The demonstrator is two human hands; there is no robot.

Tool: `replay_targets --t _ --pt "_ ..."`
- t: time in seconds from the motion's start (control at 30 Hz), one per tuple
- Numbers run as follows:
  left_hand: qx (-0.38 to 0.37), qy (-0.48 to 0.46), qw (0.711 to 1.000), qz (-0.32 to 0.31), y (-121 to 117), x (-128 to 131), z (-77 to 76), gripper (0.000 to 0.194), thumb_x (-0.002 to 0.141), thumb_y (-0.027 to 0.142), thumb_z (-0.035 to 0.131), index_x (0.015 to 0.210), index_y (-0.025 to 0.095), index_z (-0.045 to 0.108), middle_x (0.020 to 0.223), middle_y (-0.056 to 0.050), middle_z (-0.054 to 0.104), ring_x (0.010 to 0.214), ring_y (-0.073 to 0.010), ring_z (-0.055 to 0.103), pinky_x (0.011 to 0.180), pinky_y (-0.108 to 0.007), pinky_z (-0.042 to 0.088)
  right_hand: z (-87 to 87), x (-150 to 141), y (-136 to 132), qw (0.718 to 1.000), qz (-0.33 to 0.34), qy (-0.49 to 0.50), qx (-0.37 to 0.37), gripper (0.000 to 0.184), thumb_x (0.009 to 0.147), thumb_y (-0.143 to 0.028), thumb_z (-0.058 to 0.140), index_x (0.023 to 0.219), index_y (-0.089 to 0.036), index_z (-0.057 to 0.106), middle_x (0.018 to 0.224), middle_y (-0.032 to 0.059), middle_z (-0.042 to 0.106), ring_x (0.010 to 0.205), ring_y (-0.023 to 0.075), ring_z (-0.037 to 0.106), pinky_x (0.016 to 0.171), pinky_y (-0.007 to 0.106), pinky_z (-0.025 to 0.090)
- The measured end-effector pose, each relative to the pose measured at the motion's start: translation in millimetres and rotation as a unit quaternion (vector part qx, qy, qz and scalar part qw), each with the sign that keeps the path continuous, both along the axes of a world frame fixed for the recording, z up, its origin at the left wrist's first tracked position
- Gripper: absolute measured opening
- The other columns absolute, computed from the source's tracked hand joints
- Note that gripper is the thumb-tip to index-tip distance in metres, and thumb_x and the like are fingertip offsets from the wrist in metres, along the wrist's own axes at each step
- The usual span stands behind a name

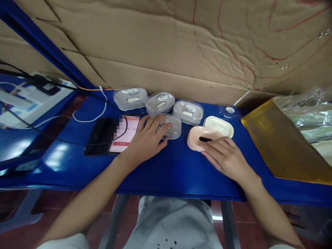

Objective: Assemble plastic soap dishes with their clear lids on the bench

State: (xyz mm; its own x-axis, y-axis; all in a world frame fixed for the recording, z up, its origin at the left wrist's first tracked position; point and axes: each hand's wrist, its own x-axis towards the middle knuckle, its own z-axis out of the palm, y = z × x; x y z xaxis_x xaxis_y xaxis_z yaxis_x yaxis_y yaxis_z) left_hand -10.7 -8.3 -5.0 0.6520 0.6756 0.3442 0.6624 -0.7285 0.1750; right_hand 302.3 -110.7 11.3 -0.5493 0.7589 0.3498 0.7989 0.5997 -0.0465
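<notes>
The pink dish (194,139) is at the fingertips of the right grip (227,155), which is closed on its near right edge beside a dark patch. The left grip (145,138) lies over the front box (176,127), fingers spread across its clear lid; whether they clasp it, I cannot tell. Clear-lidded boxes number four: the front one, plus the left box (121,100), the middle box (153,108) and the right box (194,117) in a row behind it. There is one pink dish, one cream tray (219,125) just behind it, one loose lid (223,112) farther back, one lit phone (119,148) near the left grip and one carton (269,145), all on the blue table (168,176).
</notes>
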Motion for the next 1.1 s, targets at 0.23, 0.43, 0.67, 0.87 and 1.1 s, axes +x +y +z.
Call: replay_targets --t 0.23,0.43,0.67,0.87,1.1 --pt "-0.076 -0.032 0.975 -0.206 -32 19 -7.7 0.040 0.104 0.024 0.063 0.143 0.024 0.063 0.154 -0.017 0.061 0.141 -0.0363 0.060 0.117 -0.056 0.052 -8.8 11 12 0.986 0.073 0.104 -0.107 0.035 0.109 -0.038 0.064 0.142 -0.029 0.067 0.129 0.0056 0.080 0.120 0.0250 0.074 0.103 0.046 0.056" --pt "-0.117 -0.042 0.963 -0.237 -35 22 -15.7 0.060 0.102 0.040 0.074 0.155 0.026 0.050 0.165 -0.021 0.050 0.154 -0.0403 0.049 0.124 -0.063 0.047 -26.6 95 38 0.974 -0.193 0.067 -0.095 0.077 0.098 -0.061 0.072 0.164 -0.031 0.046 0.167 0.0179 0.052 0.151 0.0439 0.052 0.118 0.069 0.042" --pt "-0.144 -0.065 0.968 -0.193 -25 17 -11.3 0.056 0.103 0.034 0.072 0.154 0.025 0.052 0.165 -0.019 0.050 0.154 -0.0381 0.050 0.125 -0.060 0.046 -38.9 110 45 0.967 -0.169 0.125 -0.146 0.074 0.095 -0.061 0.074 0.157 -0.026 0.053 0.157 0.0174 0.060 0.146 0.0408 0.057 0.120 0.066 0.044" --pt "-0.202 -0.106 0.958 -0.174 -26 19 -18.9 0.073 0.100 0.034 0.076 0.163 0.029 0.040 0.163 -0.016 0.054 0.152 -0.0346 0.054 0.126 -0.056 0.047 -10.3 77 26 0.942 -0.085 0.221 -0.237 0.069 0.094 -0.056 0.079 0.153 -0.031 0.052 0.152 0.0120 0.063 0.132 0.0332 0.067 0.111 0.054 0.056" --pt "-0.219 -0.107 0.957 -0.158 -28 20 -16.9 0.081 0.102 0.036 0.076 0.168 0.033 0.029 0.170 -0.016 0.045 0.157 -0.0331 0.048 0.128 -0.054 0.046 -8.6 20 5 0.971 -0.008 0.104 -0.216 0.061 0.100 -0.045 0.076 0.156 -0.036 0.053 0.164 0.0119 0.050 0.153 0.0362 0.048 0.122 0.060 0.043"
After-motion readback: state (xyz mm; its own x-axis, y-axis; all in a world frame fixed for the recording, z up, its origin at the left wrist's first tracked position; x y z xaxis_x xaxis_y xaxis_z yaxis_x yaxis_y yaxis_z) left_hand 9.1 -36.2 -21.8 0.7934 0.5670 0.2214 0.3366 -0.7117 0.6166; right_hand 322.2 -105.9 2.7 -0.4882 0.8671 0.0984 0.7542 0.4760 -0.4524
